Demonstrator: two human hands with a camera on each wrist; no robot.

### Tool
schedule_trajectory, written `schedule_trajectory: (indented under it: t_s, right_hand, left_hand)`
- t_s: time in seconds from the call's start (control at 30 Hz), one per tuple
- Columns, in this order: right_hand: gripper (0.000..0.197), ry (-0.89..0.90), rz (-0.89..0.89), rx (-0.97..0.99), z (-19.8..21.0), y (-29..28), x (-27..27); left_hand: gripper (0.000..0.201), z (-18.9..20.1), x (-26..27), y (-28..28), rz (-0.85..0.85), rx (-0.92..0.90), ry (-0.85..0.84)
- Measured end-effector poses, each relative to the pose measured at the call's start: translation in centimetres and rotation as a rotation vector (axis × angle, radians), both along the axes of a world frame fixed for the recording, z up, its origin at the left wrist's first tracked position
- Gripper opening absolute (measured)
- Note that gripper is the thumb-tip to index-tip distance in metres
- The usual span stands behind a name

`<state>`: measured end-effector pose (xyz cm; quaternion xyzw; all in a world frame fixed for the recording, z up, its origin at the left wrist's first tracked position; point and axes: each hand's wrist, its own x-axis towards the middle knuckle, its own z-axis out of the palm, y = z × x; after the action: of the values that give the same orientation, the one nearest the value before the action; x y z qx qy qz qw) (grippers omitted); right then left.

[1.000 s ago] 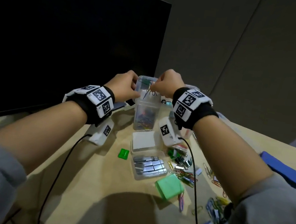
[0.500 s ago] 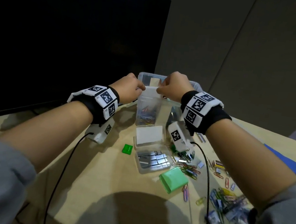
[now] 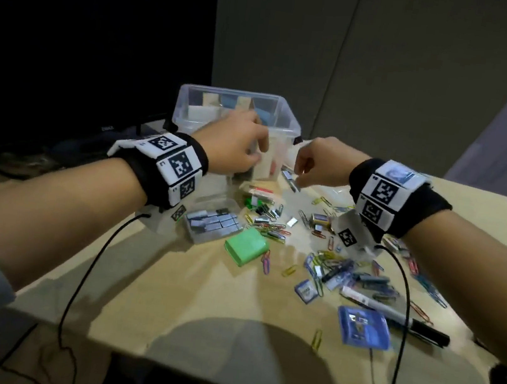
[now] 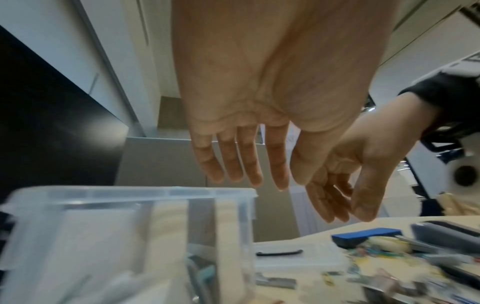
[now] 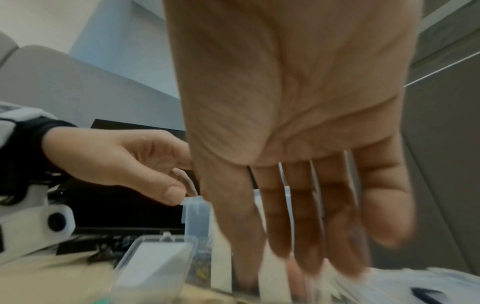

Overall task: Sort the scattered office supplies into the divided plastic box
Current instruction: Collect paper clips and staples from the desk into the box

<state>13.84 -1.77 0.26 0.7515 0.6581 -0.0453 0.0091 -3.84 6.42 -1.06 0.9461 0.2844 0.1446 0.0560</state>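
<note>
No writing here can be read. The black-and-white square code markers on your wristbands [image 3: 180, 164] carry only tiny characters, the small logo on the base of the dark monitor [image 3: 88, 35] at 10 o'clock is too small to make out, and the printing on the flat blue packet [image 3: 363, 326] at 4 o'clock is blurred. The clear, divided plastic box [image 3: 285, 114] stands at the far edge of the light wooden table [image 3: 195, 308], at 12 o'clock. Its walls are see-through, and pale upright pieces and something blue show inside. Your left hand [image 3: 235, 149] hangs over the box's near right corner. The left wrist view shows its fingers [image 4: 249, 160] straight and loose with nothing between them. From the right wrist view its thumb tip sits at the corner of a clear rim, though you cannot tell whether it presses there. Your right hand [image 3: 318, 165] is just beside it at 1 o'clock, above the table, fingers loosely bent and holding nothing. Below your left wrist, a small clear case of silver staples [image 3: 213, 222] lies open beside a green rectangular block [image 3: 245, 249]. Coloured paper clips [image 3: 273, 227] and small blue packets are scattered from the centre out to 3 o'clock. A black-capped marker pen [image 3: 391, 314] lies just beyond the flat blue packet, and one yellow paper clip [image 3: 316, 338] lies alone at 5 o'clock.
</note>
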Motion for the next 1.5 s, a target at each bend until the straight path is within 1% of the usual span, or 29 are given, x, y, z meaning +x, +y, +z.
schedule_trajectory:
  t_s: [0.07, 0.13, 0.2, 0.3, 0.37, 0.53, 0.63, 0.77, 0.87, 0.93, 1.0, 1.1, 1.17, 1.23, 1.27, 1.37, 1.5]
  right_hand:
    - [0.027, -0.07, -0.005, -0.144, -0.9, -1.4, 0.8]
    - [0.032, -0.129, -0.009, -0.309, -2.0, -2.6, 1.5]
    - [0.033, -0.178, -0.005, -0.446, -3.2, -3.7, 2.1]
    - [0.036, -0.245, 0.045, -0.52, -4.6, -4.8, 2.8]
    - [0.037, -0.266, 0.075, -0.543, -5.2, -5.2, 3.0]
    - [0.033, -0.249, 0.1, -0.542, -5.6, -5.1, 3.7]
    - [0.029, -0.215, 0.109, -0.527, -6.1, -4.7, 4.0]
    - [0.029, -0.169, 0.128, -0.535, -6.8, -4.0, 4.5]
    - [0.022, -0.136, 0.138, -0.482, -7.2, -3.7, 4.8]
    - [0.015, -0.114, 0.135, -0.439, -7.4, -3.7, 5.0]
    - [0.011, -0.089, 0.133, -0.415, -7.5, -3.7, 5.2]
    - [0.015, -0.052, 0.127, -0.435, -7.3, -3.7, 5.6]
    - [0.03, -0.013, 0.113, -0.483, -7.3, -3.7, 5.8]
    - [0.044, -0.011, 0.122, -0.499, -7.5, -3.6, 5.8]
    - [0.045, -0.027, 0.129, -0.495, -7.7, -3.5, 5.7]
    - [0.026, -0.029, 0.127, -0.496, -7.9, -3.3, 5.6]
    - [0.027, 0.042, 0.108, -0.526, -7.8, -3.2, 5.7]
  left_hand:
    - [0.018, -0.7, 1.0, -1.7, -0.069, -0.037, 0.094]
    - [0.026, -1.7, 1.9, -3.5, -0.144, -0.07, 0.257]
    - [0.044, -3.0, 2.7, -5.3, -0.196, -0.104, 0.441]
    - [0.08, -5.2, 4.1, -7.6, -0.218, -0.143, 0.674]
    - [0.09, -5.9, 5.1, -8.6, -0.229, -0.121, 0.751]
    - [0.08, -5.9, 7.3, -9.0, -0.238, -0.081, 0.739]
    - [0.072, -6.1, 8.0, -8.4, -0.224, -0.143, 0.72]
    - [0.059, -6.3, 8.8, -7.8, -0.205, -0.246, 0.647]
    - [0.05, -6.6, 9.1, -7.6, -0.229, -0.268, 0.579]
    - [0.047, -6.7, 9.3, -7.6, -0.26, -0.266, 0.543]
    - [0.044, -6.9, 9.4, -7.6, -0.286, -0.252, 0.526]
    - [0.036, -6.9, 9.5, -7.7, -0.276, -0.208, 0.516]
    - [0.036, -6.9, 9.5, -7.7, -0.271, -0.194, 0.513]
    - [0.033, -7.0, 9.5, -7.6, -0.286, -0.212, 0.505]
    - [0.031, -7.0, 9.5, -7.5, -0.296, -0.225, 0.499]
    - [0.023, -7.0, 9.6, -7.5, -0.32, -0.245, 0.478]
    - [0.008, -6.9, 9.6, -7.3, -0.314, -0.24, 0.502]
